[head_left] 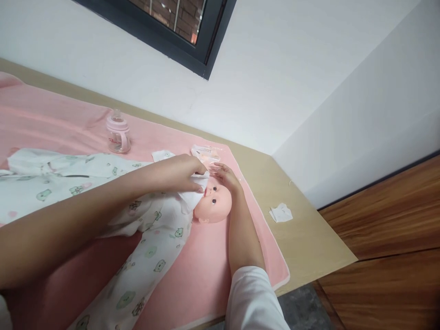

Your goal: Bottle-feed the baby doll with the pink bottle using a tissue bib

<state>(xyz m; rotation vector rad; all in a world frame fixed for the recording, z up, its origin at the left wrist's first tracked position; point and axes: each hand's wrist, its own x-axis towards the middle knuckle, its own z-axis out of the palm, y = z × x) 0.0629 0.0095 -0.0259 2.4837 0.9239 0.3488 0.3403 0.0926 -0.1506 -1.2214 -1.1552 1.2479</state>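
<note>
Doll lies on its back on the pink blanket, its head under both hands and its body, in a white printed sleepsuit, running back from the hands toward the person's left side. That long axis slants from the head near the fingertips down to the legs by the left forearm.

Head view: the left hand reaches across the doll's chest and pinches a small white cloth against the chin and mouth, fingers curled together on the fabric. The right hand sits just beyond the crown of the head, fingers bent and touching the forehead; it seems to steady the head, though its fingertips are partly hidden, so how firmly it grips cannot be judged. Both hands touch the doll; the left is the one on the cloth, the right the one on the bare head.

Just past the right hand's fingertips lies a clear packet, and a white cloth piece sits beside the left hand's knuckles. Farther beyond the left forearm stands a pink baby bottle, upright and well apart. To the outer side of the right wrist, off the blanket, a folded white tissue rests on the bare tan tabletop.

The table sits in a corner of white walls, beneath a dark-framed window, with wood flooring beyond the table's edge.
</note>
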